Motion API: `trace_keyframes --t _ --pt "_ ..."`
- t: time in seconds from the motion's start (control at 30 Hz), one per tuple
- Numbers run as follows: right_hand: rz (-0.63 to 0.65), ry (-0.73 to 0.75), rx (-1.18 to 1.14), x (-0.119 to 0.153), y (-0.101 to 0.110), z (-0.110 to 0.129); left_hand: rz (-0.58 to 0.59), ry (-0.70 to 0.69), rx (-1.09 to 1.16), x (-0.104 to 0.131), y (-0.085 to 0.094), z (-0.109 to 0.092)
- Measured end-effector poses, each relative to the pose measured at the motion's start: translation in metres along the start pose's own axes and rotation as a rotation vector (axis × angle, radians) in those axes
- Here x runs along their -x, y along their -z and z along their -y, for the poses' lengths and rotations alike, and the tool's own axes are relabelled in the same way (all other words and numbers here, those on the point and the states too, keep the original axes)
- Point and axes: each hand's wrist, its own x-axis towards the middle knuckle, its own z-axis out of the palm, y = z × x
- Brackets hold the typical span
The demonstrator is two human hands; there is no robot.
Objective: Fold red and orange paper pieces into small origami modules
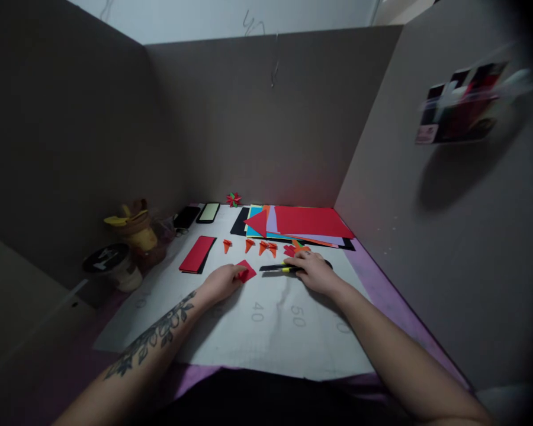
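Note:
A small red paper square (246, 271) lies at the fingertips of my left hand (224, 283), which pinches its left edge. My right hand (314, 272) reaches across a long black tool with yellow parts (273, 268), whose kind I cannot make out. The right fingers are stretched towards small red paper pieces (289, 251) and an orange folded piece (298, 245); their tips are partly hidden. Several folded orange paper pieces, such as one small cone (227, 245) and a joined pair (267, 248), stand in a row behind my hands.
A stack of red strips (198, 254) lies left, coloured sheets (311, 221) at the back right. A phone (208, 213), a paper star (233, 199), a lidded tub (113, 266) and a tool pot (140, 232) stand around. Grey panels (266, 118) enclose the white mat (249, 343).

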Motion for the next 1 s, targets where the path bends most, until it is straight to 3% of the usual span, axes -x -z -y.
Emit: trace_keyframes --t 0.13,0.27,0.37,0.6,0.77,1.0 --pt "-0.07 -0.031 0.057 -0.011 -0.013 0.002 -0.15 0.184 0.068 -0.002 -0.015 -0.018" --pt "-0.034 -0.004 0.071 -0.02 -0.019 0.004 -0.174 0.244 0.076 -0.006 -0.018 -0.022" --pt "0.004 0.01 0.075 -0.023 -0.018 0.003 -0.144 0.178 0.095 -0.007 -0.016 -0.014" --pt "0.075 0.081 0.08 -0.021 -0.011 -0.003 0.012 -0.162 0.031 -0.012 -0.005 0.003" --pt "0.074 0.097 0.1 -0.021 -0.008 0.001 0.135 -0.2 -0.086 -0.017 0.005 0.002" --pt "0.092 0.118 0.114 -0.018 -0.009 0.001 0.199 -0.195 -0.126 -0.024 0.008 0.003"
